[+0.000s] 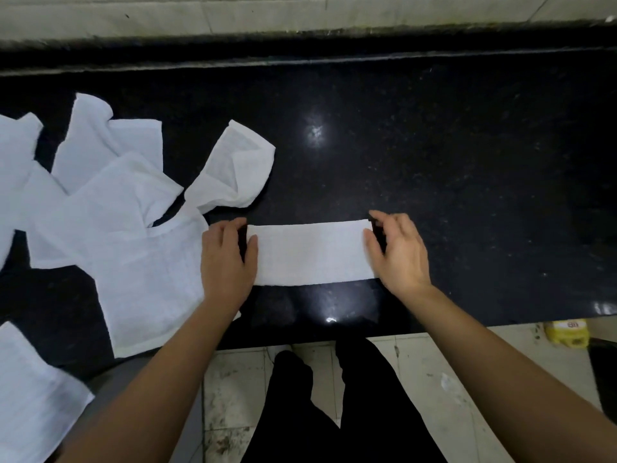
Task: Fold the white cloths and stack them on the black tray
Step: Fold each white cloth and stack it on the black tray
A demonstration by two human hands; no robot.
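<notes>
A white cloth folded into a long narrow strip (312, 253) lies flat on the black stone counter (467, 178), near its front edge. My left hand (227, 262) rests at the strip's left end, thumb on the cloth. My right hand (400, 252) is at the right end, fingers curled and thumb touching the cloth's edge. Several unfolded white cloths (110, 202) lie spread and overlapping to the left; one crumpled cloth (237, 168) sits just behind my left hand. No black tray is in view.
Another white cloth (30, 392) hangs off the counter at bottom left. A raised ledge and pale wall (300, 18) run along the back. Below the counter edge are tiled floor, my dark trousers (334, 412) and a yellow packet (567, 332).
</notes>
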